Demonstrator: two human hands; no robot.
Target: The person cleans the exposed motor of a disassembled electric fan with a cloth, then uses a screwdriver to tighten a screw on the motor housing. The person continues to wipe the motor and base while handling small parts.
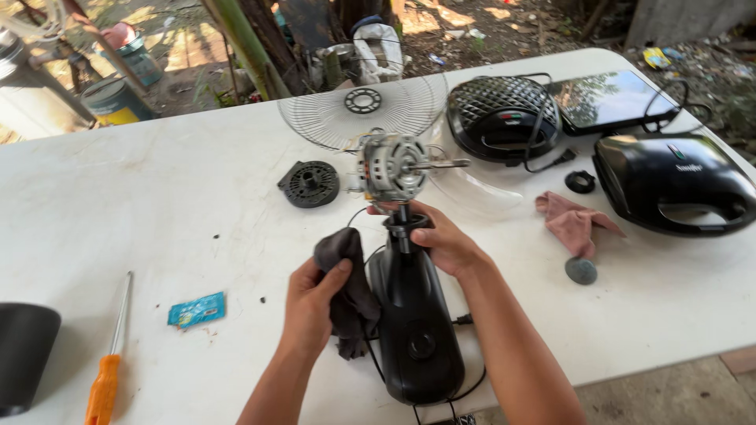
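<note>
Under the fingers of the left hand sits a dark grey rag, the thumb and fingers clamped on its upper fold and pressing it to the left flank of the black fan stand, which lies on the white table with its base toward the person. The right hand grips the narrow neck of the stand just beyond the rag, fingers wrapped together around it. Just past those fingertips the bare fan motor tops the neck, its metal shaft pointing right.

Well left of the left hand's fingers lie a small blue sachet and an orange-handled screwdriver; a black container shows at the table's left edge. Beyond the left fingers rests a round black plastic cover. To the right of the right hand's fingers lie a pink cloth and a small grey disc, perhaps a stone.

Farther off, past the motor, a wire fan guard lies flat, with a clear fan blade near it. Further right stand a round black appliance, a flat black panel, a black ring and a black sandwich maker.
</note>
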